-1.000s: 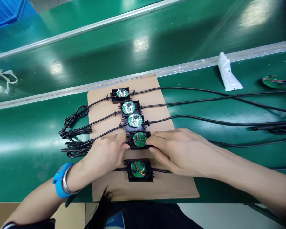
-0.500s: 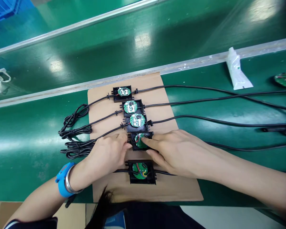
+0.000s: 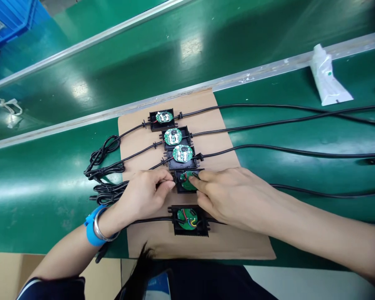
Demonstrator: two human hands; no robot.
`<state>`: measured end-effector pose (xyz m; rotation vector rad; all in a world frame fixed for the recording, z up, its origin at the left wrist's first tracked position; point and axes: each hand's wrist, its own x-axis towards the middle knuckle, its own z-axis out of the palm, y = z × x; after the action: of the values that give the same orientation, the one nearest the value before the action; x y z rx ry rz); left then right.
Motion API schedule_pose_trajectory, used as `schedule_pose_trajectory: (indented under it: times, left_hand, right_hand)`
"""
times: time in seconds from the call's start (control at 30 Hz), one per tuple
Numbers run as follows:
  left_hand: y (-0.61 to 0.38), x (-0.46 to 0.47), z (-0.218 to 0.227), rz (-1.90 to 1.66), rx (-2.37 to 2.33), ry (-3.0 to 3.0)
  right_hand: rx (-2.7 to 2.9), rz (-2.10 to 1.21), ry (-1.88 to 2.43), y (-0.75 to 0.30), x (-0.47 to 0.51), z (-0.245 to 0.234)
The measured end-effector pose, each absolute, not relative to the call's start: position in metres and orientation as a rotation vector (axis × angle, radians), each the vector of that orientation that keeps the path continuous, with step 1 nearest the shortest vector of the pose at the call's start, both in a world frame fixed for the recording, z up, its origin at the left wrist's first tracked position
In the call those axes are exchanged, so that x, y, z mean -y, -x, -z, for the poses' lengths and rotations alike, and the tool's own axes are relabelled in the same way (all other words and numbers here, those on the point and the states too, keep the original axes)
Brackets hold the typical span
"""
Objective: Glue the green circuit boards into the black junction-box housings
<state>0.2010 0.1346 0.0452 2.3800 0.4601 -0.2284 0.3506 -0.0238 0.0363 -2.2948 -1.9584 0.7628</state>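
My left hand [image 3: 148, 189] is closed in a pinch at the left end of a black plastic case [image 3: 183, 189], where a black cable enters. Most of that cable is hidden by the fingers. My right hand [image 3: 228, 189] is closed around the case's right end, its index fingertip on the round green circuit board [image 3: 186, 180] inside. The thumb is bent below, and the right end of the case is covered. Nearest me lies another open case [image 3: 191, 233], its board [image 3: 187, 218] showing red, yellow and blue wires.
Beyond my hands, three more open cases with boards, such as the farthest case [image 3: 154, 125], lie on a cardboard sheet [image 3: 150, 246]. Coiled black cables [image 3: 108, 167] lie left; long cables [image 3: 284, 151] run right. A white tube [image 3: 328, 79] lies near the metal rail [image 3: 287, 66].
The whole view has shifted slightly with the head. My left fingers remain at the case's left end, pinched a little differently, and my right index finger stays on the board.
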Motion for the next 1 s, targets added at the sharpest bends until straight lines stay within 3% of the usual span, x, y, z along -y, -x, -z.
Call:
schedule_pose_trajectory:
  times: [0.4,0.7,0.83,1.0]
  left_hand:
    - [-0.187,-0.120,-0.023,-0.321,-0.128,-2.973]
    - [-0.178,-0.102,-0.024,-0.035,0.171,-3.496]
    - [-0.177,-0.098,-0.037,0.212,0.068,-3.398]
    - [-0.185,-0.089,-0.040,0.220,-0.032,-3.252]
  right_hand:
    - [1.960,-0.751,2.192,-0.353,0.019,-0.040]
    - [1.921,-0.707,2.110,-0.353,0.019,-0.037]
    - [1.935,-0.706,2.168,-0.352,0.021,-0.035]
    - [1.939,-0.777,2.210,-0.353,0.023,-0.040]
